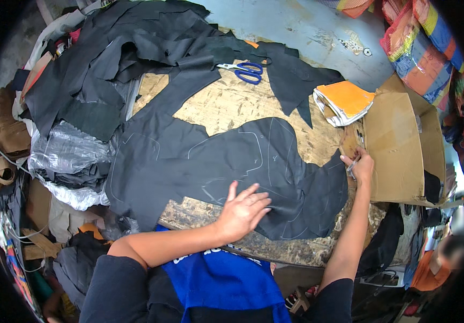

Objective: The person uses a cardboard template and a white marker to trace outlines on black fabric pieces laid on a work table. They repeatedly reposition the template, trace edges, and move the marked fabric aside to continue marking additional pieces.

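- Wooden board (226, 107) = landmark for all places; it sits in front of the person, under most of the work.
- Far L of board: big heap of dark material (135, 46), loose pieces trailing over the board's far side; a pale blue-grey surface (275, 21) lies beyond.
- On board's far part, approx. centre: scissors (249, 73), blue handles, blades to L.
- Board's far R corner: folded orange & white bundle (345, 99).
- R of board: open cardboard box (396, 148), close by the R hand, limiting room on that side. Striped woven bags (423, 51) farther out, far R.
- L of board: clear plastic wrapping (70, 153) w/ dark pieces in it.
- Dark sheet (215, 161), marked w/ thin pale lines, lies across mid-board & past its L edge.
- L hand (242, 211), at board's near side: palm down on sheet's near part, fingers a bit spread, gripping nothing.
- R hand (363, 164), at board's R edge: fingers closed round a slim greyish tool (352, 169), beside sheet's R end; can't tell if they also pinch the sheet.
- Sheet's long axis runs approx. L–R along board; R end tapers to a corner pointing R & slightly away from person.
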{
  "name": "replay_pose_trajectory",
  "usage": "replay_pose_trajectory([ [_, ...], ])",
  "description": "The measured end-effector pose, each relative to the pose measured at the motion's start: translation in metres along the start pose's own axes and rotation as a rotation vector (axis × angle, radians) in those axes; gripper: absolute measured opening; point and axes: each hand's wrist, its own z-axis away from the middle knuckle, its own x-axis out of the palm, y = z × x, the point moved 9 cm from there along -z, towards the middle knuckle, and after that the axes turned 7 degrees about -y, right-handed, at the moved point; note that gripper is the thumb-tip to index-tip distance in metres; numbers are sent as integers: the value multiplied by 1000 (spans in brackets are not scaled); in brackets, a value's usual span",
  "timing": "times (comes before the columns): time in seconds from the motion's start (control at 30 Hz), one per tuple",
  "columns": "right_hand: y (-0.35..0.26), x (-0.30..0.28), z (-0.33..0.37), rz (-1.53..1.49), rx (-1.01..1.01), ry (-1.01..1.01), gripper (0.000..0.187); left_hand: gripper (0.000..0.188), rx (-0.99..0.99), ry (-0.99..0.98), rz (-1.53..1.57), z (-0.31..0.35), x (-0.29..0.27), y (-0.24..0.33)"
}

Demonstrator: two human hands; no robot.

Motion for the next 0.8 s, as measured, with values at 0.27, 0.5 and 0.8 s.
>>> replay_pose_trajectory([
  [0.27, -14, -4, 2, 149, -23, -34, 48, 52, 396, -471, 145, -22, 69, 66],
  [0.5, -49, -76, 50, -60, -146, 438, 26, 48, 75, -215, -38, 16, -29, -11],
  [0.8, -214, 43, 126, -826, -298, -405, 25, 63, -535, 127, 216, 48, -122, -117],
])
